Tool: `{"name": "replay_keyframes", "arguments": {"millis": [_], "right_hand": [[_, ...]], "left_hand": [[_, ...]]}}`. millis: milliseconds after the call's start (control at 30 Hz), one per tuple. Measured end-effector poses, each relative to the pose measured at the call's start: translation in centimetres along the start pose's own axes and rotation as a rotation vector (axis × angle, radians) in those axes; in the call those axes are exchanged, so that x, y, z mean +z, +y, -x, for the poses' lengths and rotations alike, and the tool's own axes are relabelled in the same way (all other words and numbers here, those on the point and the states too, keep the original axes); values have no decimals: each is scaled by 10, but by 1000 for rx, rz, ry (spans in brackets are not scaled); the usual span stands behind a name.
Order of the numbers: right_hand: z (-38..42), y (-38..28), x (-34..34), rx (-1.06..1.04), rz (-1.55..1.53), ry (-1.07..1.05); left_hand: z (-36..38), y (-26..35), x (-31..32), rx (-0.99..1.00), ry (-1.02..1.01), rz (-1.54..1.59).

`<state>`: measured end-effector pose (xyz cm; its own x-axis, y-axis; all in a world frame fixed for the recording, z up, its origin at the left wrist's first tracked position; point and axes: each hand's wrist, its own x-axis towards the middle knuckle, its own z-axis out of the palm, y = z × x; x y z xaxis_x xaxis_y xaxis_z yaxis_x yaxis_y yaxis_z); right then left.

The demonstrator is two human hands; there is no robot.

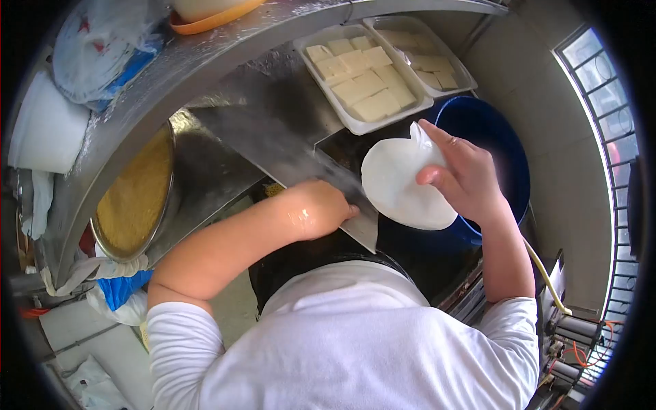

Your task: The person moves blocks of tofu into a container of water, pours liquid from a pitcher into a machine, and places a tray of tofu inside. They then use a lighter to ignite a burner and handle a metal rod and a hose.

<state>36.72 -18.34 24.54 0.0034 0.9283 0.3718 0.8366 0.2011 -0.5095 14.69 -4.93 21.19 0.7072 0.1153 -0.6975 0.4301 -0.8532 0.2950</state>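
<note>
My left hand (322, 208) is closed at the near edge of a long, flat metal sheet (253, 130) that runs diagonally across the worktop; its fingertips are partly hidden. Water glistens on that wrist. In my right hand (466, 171) is a white bowl-like scoop (393, 181), round and thin-rimmed, with my thumb over its near side. The scoop is beside a large blue tub (516, 150). Above it lies a white tray (360, 128) of pale tofu blocks (359, 75), with a second white tray (468, 83) of similar blocks next to it.
On the left, a round metal pan (171, 184) holds something yellow. A curved-looking steel shelf (225, 61) crosses above the worktop, carrying a white tub (51, 130) and plastic bags (102, 48). A hose (547, 277) and metal fittings (574, 335) are at right, near a barred window (605, 89).
</note>
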Motion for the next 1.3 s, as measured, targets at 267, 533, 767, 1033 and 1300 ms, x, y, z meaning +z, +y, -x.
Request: {"name": "replay_keyframes", "arguments": {"millis": [267, 533, 767, 1033, 1300], "right_hand": [[33, 24, 5, 94, -16, 44], [44, 41, 29, 222, -60, -60], [-20, 13, 88, 218, 73, -486], [-117, -17, 126, -132, 118, -573], [-90, -14, 55, 238, -55, -232]], "left_hand": [[-30, -97, 31, 189, 514, -302], [-40, -251, 165, -659, 517, 115], [-62, -290, 258, -1094, 716, 372], [-165, -245, 174, -600, 1196, 310], [-190, -265, 130, -180, 1209, 1086]]}}
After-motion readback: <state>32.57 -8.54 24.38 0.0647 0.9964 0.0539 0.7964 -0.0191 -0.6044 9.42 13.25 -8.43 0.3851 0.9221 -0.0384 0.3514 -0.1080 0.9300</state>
